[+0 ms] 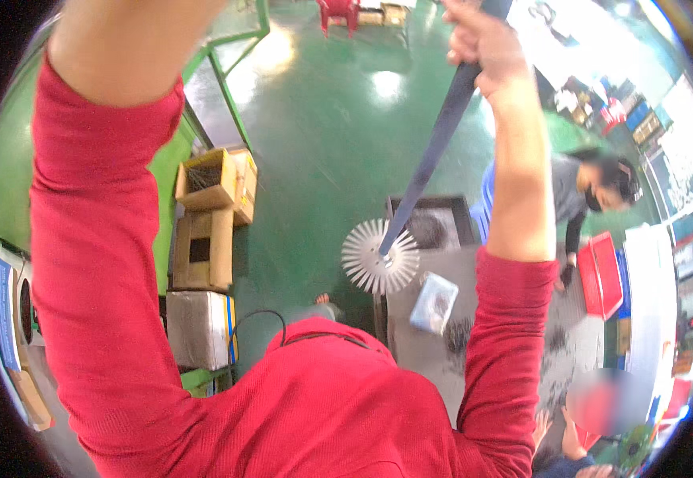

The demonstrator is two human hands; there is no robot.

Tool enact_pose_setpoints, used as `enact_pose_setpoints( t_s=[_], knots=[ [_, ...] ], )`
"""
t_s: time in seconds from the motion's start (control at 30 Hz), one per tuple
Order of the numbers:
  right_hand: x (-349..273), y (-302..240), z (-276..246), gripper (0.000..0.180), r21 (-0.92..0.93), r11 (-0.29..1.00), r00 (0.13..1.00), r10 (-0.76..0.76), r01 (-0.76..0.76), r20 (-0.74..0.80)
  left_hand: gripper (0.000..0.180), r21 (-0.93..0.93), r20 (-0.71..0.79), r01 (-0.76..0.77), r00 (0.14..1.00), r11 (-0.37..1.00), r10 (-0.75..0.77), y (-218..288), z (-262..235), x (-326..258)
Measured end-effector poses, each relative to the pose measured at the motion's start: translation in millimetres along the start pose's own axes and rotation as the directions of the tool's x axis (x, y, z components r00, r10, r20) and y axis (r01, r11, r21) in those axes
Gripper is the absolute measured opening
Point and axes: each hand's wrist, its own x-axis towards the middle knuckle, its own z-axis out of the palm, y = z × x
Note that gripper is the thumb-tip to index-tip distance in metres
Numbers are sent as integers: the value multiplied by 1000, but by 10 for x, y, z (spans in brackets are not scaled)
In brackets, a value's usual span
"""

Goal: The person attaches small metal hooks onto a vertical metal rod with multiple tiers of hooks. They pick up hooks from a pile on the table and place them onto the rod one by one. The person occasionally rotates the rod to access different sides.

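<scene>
My right hand (489,48) is raised at the upper edge, its fingers bent around a long dark blue bar (434,143). The bar slants down and to the left. At its lower end is a pale disc (380,256) with many radial slots, overlapping the corner of a grey table (450,263) in this view; whether they touch I cannot tell. A light blue packet (434,303) lies on the table beside the disc. My left forearm (127,52) is lifted too, and the hand at its end is out of the picture.
A dark tray (466,221) sits on the table's far side. To the right, a person in grey (573,187) leans near a red crate (601,275); another person's hands (573,434) show at lower right. Cardboard boxes (203,247) and a green frame (231,99) stand left.
</scene>
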Motion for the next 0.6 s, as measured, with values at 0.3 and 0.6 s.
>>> enact_pose_setpoints(
  t_s=[0.3,0.6],
  knots=[
    [1639,1323,1357,22,256,961,992,-85,105,-91,59,-54,-41,23,999,998,-25,-1976,836,-847],
    [2845,2653,1975,21,245,967,997,72,-69,-6,79,-581,-65,409,839,704,-541,-3339,864,-1665]
  ],
)
